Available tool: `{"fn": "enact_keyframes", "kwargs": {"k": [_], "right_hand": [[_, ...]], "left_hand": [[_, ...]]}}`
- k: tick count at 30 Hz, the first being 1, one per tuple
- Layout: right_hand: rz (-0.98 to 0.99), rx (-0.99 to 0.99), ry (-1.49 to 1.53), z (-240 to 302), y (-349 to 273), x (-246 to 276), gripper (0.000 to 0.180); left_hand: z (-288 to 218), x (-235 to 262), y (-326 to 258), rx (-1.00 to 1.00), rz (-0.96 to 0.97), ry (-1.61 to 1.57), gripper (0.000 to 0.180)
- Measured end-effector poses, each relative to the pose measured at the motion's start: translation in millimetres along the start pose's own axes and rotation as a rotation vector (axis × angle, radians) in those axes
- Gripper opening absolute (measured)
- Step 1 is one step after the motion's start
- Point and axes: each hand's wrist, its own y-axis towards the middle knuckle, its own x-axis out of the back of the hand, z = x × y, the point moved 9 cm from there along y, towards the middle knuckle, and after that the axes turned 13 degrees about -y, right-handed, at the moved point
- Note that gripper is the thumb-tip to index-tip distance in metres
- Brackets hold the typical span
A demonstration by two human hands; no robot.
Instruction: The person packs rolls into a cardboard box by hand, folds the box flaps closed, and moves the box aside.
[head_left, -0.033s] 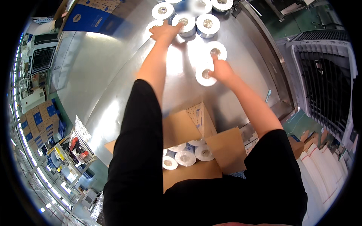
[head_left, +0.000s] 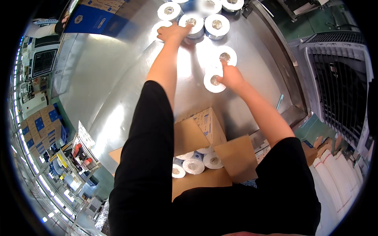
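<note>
My left hand (head_left: 172,33) is over two white-ended spools in the far group. Its thumb is at the core of the right spool (head_left: 193,30), and its other fingers hook onto the left spool (head_left: 156,30), partly hidden. Closer in, my right hand (head_left: 233,80) pinches two more spools side by side. Its thumb sits in the core of the near spool (head_left: 212,85), while a finger reaches into the core of the farther spool (head_left: 230,52). An open cardboard box (head_left: 201,179) in front of my body holds several similar spools (head_left: 193,166).
More spools (head_left: 217,26) stand at the far end of the metal table (head_left: 134,74). A blue box (head_left: 87,19) lies at the far left, near another person's gloved hand (head_left: 60,27). A raised metal edge (head_left: 289,59) and a grey slatted unit (head_left: 338,74) border the right.
The two spools under my right hand have shifted very slightly toward me. My left hand has barely moved, still on its two spools.
</note>
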Motion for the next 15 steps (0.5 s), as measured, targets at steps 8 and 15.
{"fn": "enact_keyframes", "kwargs": {"k": [8, 15], "right_hand": [[-0.077, -0.031, 0.063, -1, 9, 6, 0.069], [-0.401, -0.077, 0.191, -41, -56, 93, 0.069]], "left_hand": [[45, 23, -28, -0.286, 0.137, -0.275, 0.059], [178, 220, -247, -0.163, 0.083, -1.191, 0.033]]}}
